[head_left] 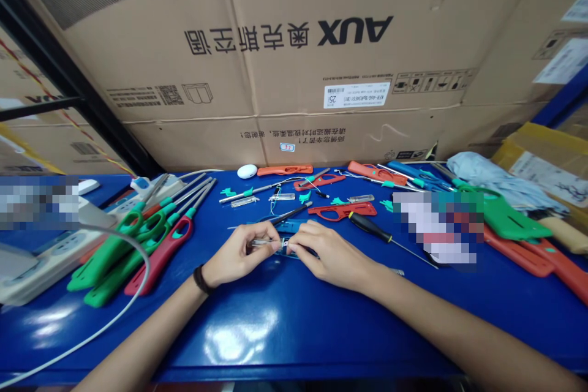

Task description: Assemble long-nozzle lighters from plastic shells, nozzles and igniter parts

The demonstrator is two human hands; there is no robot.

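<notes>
My left hand and my right hand meet at the middle of the blue table, both with fingers pinched. Between them is a small part of a long-reach lighter, with a dark and a pale piece showing; fingers cover much of it. The left fingers close on its clear end, the right fingertips on its other end. Just behind lies a blue lighter shell half. A red lighter shell half and a black-handled screwdriver lie close to my right hand.
Several assembled lighters lie at left by a white power strip and a curving white cable. Clear fuel tanks and metal tubes lie behind. Green and red shells and a cloth sit right. A large carton stands behind.
</notes>
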